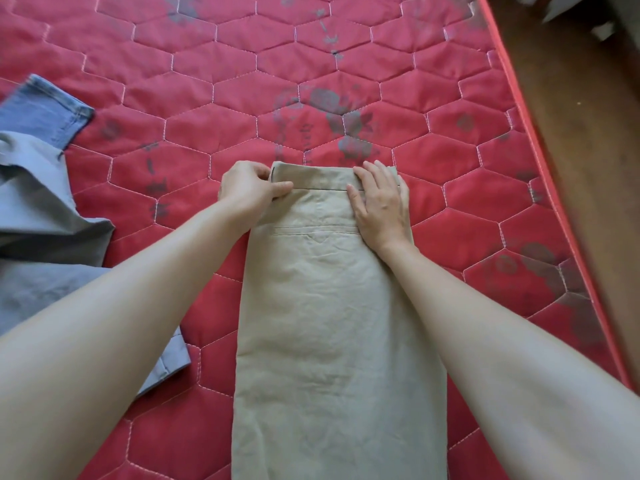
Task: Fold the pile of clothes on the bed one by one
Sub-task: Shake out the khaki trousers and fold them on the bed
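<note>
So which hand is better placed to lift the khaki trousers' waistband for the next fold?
Probably the left hand: it already pinches the waistband corner of the khaki trousers, while the right hand lies flat, pressing the cloth down.

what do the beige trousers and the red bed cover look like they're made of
Beige trousers: probably cotton twill, matte, finely creased, with stitched pocket welt. Red bed cover: quilted padded fabric, faint sheen, pale hexagon stitching and faded grey print.
</note>
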`<state>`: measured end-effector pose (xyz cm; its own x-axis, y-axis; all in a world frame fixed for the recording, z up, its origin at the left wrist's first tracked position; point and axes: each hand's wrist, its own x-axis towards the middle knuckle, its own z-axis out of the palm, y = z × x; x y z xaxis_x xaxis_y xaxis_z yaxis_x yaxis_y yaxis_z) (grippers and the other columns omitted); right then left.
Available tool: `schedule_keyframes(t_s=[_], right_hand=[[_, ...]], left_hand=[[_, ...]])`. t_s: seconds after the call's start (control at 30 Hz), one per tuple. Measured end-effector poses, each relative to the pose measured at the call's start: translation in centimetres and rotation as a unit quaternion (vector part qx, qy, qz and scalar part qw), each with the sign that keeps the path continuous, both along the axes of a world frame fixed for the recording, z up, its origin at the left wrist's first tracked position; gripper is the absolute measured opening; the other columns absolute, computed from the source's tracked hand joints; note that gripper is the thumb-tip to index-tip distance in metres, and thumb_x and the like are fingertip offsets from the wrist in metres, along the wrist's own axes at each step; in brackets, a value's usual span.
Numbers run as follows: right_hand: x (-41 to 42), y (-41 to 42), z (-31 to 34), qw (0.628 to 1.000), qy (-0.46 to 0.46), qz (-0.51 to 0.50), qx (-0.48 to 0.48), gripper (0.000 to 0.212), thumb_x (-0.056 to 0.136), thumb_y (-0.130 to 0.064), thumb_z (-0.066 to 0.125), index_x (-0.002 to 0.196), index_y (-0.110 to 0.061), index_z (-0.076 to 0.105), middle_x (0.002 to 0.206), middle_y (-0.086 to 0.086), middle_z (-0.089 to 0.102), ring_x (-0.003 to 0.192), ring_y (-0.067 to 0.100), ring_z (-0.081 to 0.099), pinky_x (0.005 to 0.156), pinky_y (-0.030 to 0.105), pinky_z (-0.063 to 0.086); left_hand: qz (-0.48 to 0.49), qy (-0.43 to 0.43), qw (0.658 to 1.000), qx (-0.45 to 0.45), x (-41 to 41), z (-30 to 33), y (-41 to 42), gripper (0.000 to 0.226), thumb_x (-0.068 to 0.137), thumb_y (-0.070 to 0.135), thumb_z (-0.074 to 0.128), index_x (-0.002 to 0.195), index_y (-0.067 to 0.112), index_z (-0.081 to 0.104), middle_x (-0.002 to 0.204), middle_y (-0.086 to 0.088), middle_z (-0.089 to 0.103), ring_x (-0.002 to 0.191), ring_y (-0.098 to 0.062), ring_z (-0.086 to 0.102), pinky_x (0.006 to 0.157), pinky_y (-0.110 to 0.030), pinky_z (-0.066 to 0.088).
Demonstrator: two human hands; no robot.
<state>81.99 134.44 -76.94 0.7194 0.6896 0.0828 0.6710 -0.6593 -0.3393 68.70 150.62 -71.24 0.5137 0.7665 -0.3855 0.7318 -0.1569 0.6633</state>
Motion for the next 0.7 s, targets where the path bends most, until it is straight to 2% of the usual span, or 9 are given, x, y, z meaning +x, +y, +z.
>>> schedule_keyframes(t_s=[0.1, 0.23, 0.3, 0.4, 0.5, 0.6, 0.7], right_hand=[[-0.2, 0.1, 0.2, 1.0, 0.002, -0.003, -0.012, 0.044, 0.103, -0.037, 0.036, 0.143, -0.021, 0.042, 0.154, -0.003, 0.033, 0.147, 0.013, 0.018, 0.119, 0.041, 0.009], [-0.4, 0.3, 1.4, 0.999, 0.019, -0.019, 0.029, 0.047, 0.103, -0.035, 0.036, 0.148, -0.022, 0.034, 0.158, -0.001, 0.026, 0.148, 0.016, 0.013, 0.119, 0.046, 0.009], [-0.3, 0.2, 2.4, 0.997, 0.023, -0.031, 0.064, 0.048, 0.102, -0.034, 0.038, 0.148, -0.022, 0.033, 0.158, 0.0, 0.025, 0.148, 0.016, 0.013, 0.118, 0.048, 0.01], [0.4, -0.3, 3.1, 0.997, 0.032, -0.04, 0.061, 0.05, 0.102, -0.036, 0.037, 0.15, -0.024, 0.03, 0.159, -0.001, 0.021, 0.148, 0.016, 0.01, 0.118, 0.048, 0.011], [1.2, -1.2, 2.4, 0.997, 0.07, -0.034, 0.019, 0.051, 0.103, -0.039, 0.032, 0.152, -0.027, 0.024, 0.161, -0.001, 0.014, 0.149, 0.015, 0.004, 0.119, 0.049, 0.01], [1.2, -1.9, 0.5, 0.995, 0.091, -0.02, -0.046, 0.052, 0.104, -0.042, 0.023, 0.154, -0.03, 0.014, 0.163, -0.004, 0.005, 0.149, 0.016, -0.001, 0.12, 0.045, 0.001], [1.0, -2.0, -1.0, 0.996, 0.063, -0.037, -0.053, 0.052, 0.104, -0.044, 0.019, 0.154, -0.032, 0.011, 0.163, -0.005, 0.002, 0.149, 0.016, -0.001, 0.12, 0.042, -0.005]], left_hand=[[0.0, -0.084, 0.996, 0.024, -0.5, 0.3, -0.9, 0.011, 0.078, 0.029, 0.076, 0.082, 0.022, 0.07, 0.082, 0.001, 0.07, 0.075, -0.014, 0.059, 0.074, -0.033, 0.049], [0.005, -0.169, 0.985, 0.039, -1.0, 0.8, -1.1, 0.009, 0.078, 0.025, 0.076, 0.079, 0.019, 0.069, 0.076, 0.003, 0.066, 0.069, -0.01, 0.055, 0.068, -0.026, 0.047], [0.004, -0.19, 0.981, 0.038, -0.8, 0.8, -1.0, 0.011, 0.077, 0.026, 0.076, 0.08, 0.017, 0.069, 0.075, 0.003, 0.065, 0.068, -0.009, 0.054, 0.069, -0.028, 0.048], [0.01, -0.208, 0.977, 0.036, 0.2, 0.2, -1.1, 0.013, 0.077, 0.024, 0.075, 0.083, 0.013, 0.07, 0.079, -0.001, 0.068, 0.07, -0.009, 0.054, 0.075, -0.033, 0.051], [0.037, -0.193, 0.979, 0.049, 1.2, -1.4, -0.3, 0.016, 0.08, 0.024, 0.072, 0.086, 0.01, 0.069, 0.081, -0.004, 0.066, 0.073, -0.012, 0.051, 0.078, -0.037, 0.049], [0.026, -0.154, 0.985, 0.073, 1.6, -3.4, 0.2, 0.021, 0.082, 0.028, 0.07, 0.09, 0.009, 0.067, 0.085, -0.01, 0.063, 0.08, -0.021, 0.051, 0.083, -0.04, 0.046], [0.03, -0.165, 0.981, 0.097, 1.5, -4.9, 0.0, 0.023, 0.083, 0.031, 0.068, 0.096, 0.012, 0.065, 0.097, -0.02, 0.063, 0.091, -0.026, 0.052, 0.085, -0.038, 0.046]])
